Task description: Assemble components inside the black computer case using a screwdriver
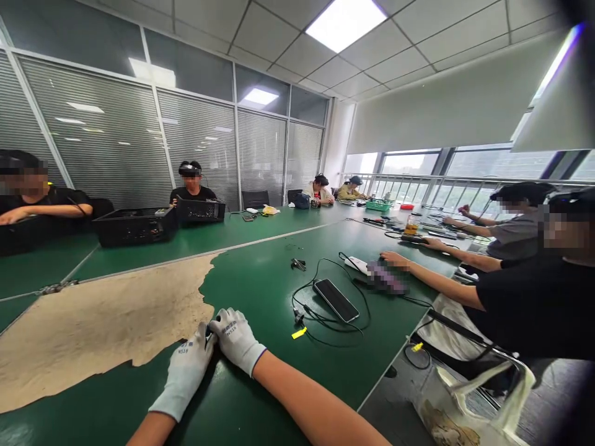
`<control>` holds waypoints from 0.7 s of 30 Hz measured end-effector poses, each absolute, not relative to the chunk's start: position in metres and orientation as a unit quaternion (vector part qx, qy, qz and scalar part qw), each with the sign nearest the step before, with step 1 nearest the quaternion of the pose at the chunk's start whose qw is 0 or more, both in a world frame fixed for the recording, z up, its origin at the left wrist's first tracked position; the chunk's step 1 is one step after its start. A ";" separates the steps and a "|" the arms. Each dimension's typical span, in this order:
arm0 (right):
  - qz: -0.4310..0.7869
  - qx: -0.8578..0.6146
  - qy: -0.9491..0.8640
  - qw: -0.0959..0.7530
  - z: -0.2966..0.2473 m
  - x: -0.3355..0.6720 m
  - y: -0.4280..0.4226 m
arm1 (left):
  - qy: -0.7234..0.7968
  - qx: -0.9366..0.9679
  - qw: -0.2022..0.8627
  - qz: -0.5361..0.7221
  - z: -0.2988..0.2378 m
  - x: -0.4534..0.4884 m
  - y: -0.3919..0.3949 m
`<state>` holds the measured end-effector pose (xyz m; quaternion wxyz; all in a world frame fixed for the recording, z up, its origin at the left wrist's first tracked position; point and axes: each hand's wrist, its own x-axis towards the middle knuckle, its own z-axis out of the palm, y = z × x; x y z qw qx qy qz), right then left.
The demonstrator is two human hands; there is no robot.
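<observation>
Though the green desk (260,285) fills this glass-walled office, left hand (186,370) and right hand (237,337) touch at its near edge, grip unclear; phone (336,300) lies diagonally, far-left to near-right.

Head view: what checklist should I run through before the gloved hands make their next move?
1. Both gloved, left hand and right hand: ok.
2. Hands in full view, touching each other: ok.
3. Something held between them: cannot tell.
4. phone lying apart from both hands: ok.
5. green mat whole: not ok, worn patch beside the left hand.
</observation>
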<state>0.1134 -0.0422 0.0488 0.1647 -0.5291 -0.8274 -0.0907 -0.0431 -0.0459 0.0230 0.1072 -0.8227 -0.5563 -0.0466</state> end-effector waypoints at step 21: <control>0.023 -0.529 -0.807 0.263 0.019 0.111 -0.038 | -0.540 -0.836 0.072 -0.068 0.031 -0.039 -0.045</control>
